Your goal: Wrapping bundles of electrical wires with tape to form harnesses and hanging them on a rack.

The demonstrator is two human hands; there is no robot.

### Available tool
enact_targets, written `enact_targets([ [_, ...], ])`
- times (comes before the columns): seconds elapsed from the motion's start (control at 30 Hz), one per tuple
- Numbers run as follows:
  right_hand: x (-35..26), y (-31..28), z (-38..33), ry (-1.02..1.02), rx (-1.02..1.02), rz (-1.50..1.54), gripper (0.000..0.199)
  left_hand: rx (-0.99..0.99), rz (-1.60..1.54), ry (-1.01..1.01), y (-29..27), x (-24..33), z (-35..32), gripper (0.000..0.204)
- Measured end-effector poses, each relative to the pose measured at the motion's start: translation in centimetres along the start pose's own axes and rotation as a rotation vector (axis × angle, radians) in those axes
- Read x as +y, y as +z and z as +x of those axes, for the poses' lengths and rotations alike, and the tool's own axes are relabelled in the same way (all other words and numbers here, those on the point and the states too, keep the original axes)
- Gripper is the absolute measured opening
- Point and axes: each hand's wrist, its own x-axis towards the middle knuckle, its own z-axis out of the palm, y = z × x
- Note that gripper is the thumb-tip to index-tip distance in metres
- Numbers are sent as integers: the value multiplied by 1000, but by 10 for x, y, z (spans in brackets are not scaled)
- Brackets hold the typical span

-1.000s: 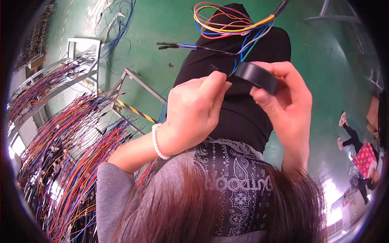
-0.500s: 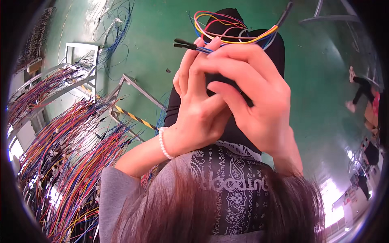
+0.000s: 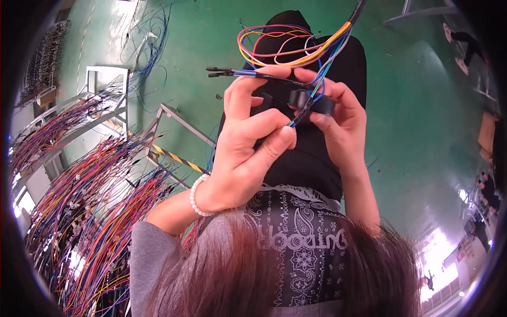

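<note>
While left hand [image 3: 245, 142] pinches wire bundle [image 3: 302, 114], right hand [image 3: 344, 124] clasps tape roll [image 3: 323, 105]; roll seemingly behind bundle.

Behind my left hand [image 3: 237, 150] I wear a white beaded bracelet [image 3: 194, 198], then a grey cloth sleeve [image 3: 152, 259]; beneath my right hand [image 3: 346, 127], black cloth legwear [image 3: 314, 153]; nearer me, a dark, white-patterned shirt panel [image 3: 302, 259].

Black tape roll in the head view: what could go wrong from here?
The wires crossing in front of the black tape roll, held in the right hand, could get trapped under tape. The black-tipped branch close to the left hand might snag. The coloured loops beyond the hands may tangle.
</note>
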Motion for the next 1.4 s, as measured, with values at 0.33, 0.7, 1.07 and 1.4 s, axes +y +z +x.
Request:
enact_targets([
  [0.33, -67, 47, -19, -626, 94, -1151, 42, 250, 641, 433, 19, -11, 2, 21],
  [0.7, -59, 63, 14, -435, -188, -731, 31, 311, 525, 288, 16, -7, 0, 28],
  [1.07, -7, -1, 25, 239, -309, 424, 76, -25, 96, 185, -1, 1, 5, 14],
  [1.4, -67, 16, -24, 354, 121, -235, 65, 68, 431, 393, -3, -5, 11, 16],
])
